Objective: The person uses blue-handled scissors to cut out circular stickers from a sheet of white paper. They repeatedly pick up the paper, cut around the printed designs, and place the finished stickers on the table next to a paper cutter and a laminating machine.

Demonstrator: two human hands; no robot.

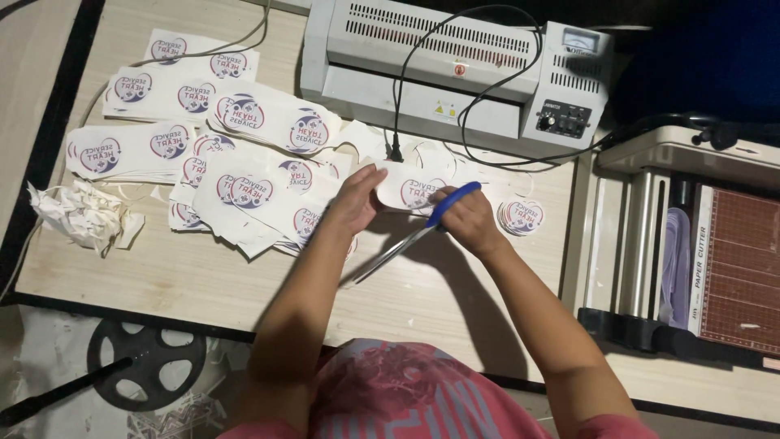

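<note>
Seated at a pale wooden worktop, a person trims a white printed sheet just in front of the grey laminating machine. The left hand has its fingers pinched on the sheet's near left edge, holding it just above the wood. The right hand has its fingers curled shut through the blue handles of a pair of scissors, whose steel blades run down and left from the sheet, away from the laminator; whether the blades are parted cannot be told.

The risk, on this showing, is a crooked cut: the sheet is held at one edge only and looks limp, so it could sag or twist between the blades and let them nick the round emblem. The left fingertips also sit close to the cutting line. The laminator's black cable trails down right behind the sheet and could snag it.

The sheet is thin and glossy-looking, carrying a round red-and-blue emblem, partly hidden by both hands. To the laminator's front left lie overlapping sheets of the same emblems, with a heap of white offcuts further left. A small stack of cut round discs sits in front of the machine's right end, and a paper cutter stands to its right.
</note>
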